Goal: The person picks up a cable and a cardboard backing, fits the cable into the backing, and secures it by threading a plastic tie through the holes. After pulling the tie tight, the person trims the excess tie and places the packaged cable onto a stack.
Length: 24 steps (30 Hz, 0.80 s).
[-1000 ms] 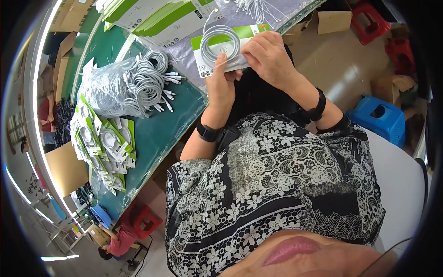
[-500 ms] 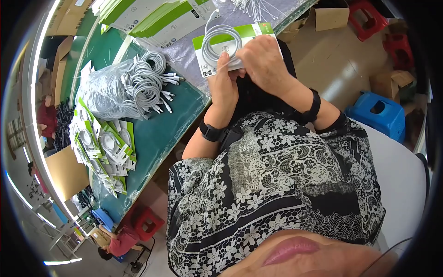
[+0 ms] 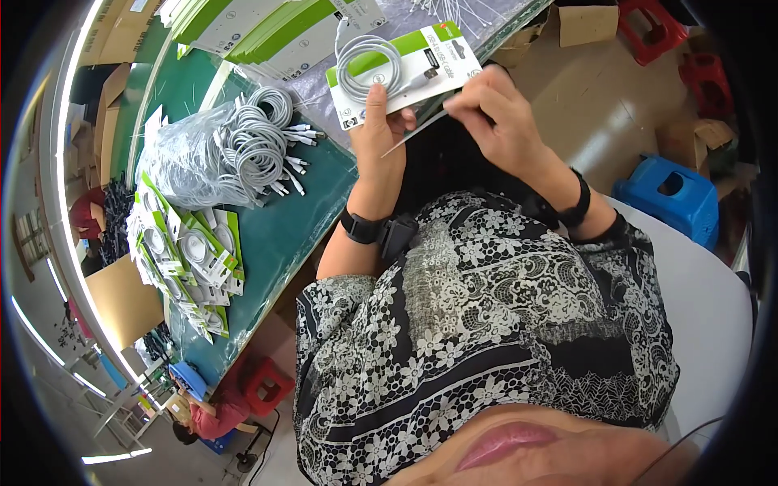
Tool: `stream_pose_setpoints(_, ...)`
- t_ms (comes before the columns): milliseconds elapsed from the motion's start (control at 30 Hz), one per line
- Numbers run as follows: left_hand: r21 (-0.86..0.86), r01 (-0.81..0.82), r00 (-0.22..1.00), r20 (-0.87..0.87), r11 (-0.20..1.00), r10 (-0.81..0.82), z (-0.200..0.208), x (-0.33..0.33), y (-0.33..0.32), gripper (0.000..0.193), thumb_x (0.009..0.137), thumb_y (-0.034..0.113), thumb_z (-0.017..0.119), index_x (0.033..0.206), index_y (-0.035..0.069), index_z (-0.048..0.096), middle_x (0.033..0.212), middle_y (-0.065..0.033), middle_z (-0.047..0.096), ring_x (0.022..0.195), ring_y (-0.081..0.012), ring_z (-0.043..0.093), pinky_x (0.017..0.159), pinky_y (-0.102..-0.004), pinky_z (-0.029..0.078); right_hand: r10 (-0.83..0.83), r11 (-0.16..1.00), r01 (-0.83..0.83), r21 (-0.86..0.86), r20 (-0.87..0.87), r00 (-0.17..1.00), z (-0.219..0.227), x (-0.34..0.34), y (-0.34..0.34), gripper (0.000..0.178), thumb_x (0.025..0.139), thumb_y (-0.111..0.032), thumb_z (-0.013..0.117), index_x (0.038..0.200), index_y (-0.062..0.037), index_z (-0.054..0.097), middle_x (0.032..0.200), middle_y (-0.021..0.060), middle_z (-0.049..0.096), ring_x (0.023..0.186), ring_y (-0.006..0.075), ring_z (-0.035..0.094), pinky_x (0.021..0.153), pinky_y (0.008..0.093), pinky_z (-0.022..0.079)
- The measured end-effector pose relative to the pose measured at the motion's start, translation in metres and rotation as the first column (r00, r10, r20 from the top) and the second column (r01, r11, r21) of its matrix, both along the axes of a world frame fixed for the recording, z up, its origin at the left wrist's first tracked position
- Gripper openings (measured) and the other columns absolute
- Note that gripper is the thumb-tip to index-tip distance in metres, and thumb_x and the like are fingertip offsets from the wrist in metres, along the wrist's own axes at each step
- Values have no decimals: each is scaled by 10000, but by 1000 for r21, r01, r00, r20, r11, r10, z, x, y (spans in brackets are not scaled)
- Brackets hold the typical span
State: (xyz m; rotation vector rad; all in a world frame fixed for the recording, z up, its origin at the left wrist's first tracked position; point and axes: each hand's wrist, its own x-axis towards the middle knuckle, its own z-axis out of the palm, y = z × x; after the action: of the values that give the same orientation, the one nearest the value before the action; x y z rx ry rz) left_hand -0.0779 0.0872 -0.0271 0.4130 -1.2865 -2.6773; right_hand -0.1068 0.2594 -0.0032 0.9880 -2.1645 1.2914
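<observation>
The fingers of the right hand [image 3: 504,113] are pinching the end of a thin white tie [image 3: 417,131], which is slanting down toward the left, just beside the card's right end; whether they are also touching the card is hard to tell. The left hand [image 3: 378,150] is gripping the card [image 3: 417,63] from its lower edge, the thumb pressing flat on the front while other fingers are curling behind, their tips partly showing. This card is sitting at the upper centre of the frame, tilting up toward the right; it is white with a broad green band along its top edge and a dark hang slot near its right end. A pale grey cable [image 3: 395,66] is lying on it in a round coil of several loops, one plug resting across the white part and the other end sticking up past the upper left corner. Leftward, the green counter [image 3: 279,231] is carrying a clear bag [image 3: 190,158] of coiled grey cables [image 3: 259,138], and below it a pile of carded cables [image 3: 190,255] is overlapping untidily. Fresh-looking green-and-white cards [image 3: 279,36] are standing stacked toward the top.
</observation>
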Motion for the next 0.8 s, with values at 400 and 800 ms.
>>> stream_pose_setpoints(400, 723, 60, 991, 37, 688, -125, 21, 0, -17, 161, 940, 148, 522, 1052, 32, 523, 781, -22, 529, 558, -73, 435, 441, -206, 311, 55, 986, 18, -168, 424, 904, -28, 6, 5, 99, 779, 58, 644, 841, -7, 602, 806, 42, 523, 709, 138, 516, 655, 236, 423)
stream_pose_setpoints(800, 962, 83, 985, -39, 258, -171, 39, -1, -20, 185, 932, 113, 506, 942, -72, 514, 767, -55, 456, 551, -91, 453, 439, -224, 324, -70, 995, 84, -59, 201, 977, -4, -3, 2, 146, 704, 25, 683, 806, -56, 617, 754, 24, 553, 703, 185, 531, 679, 297, 406)
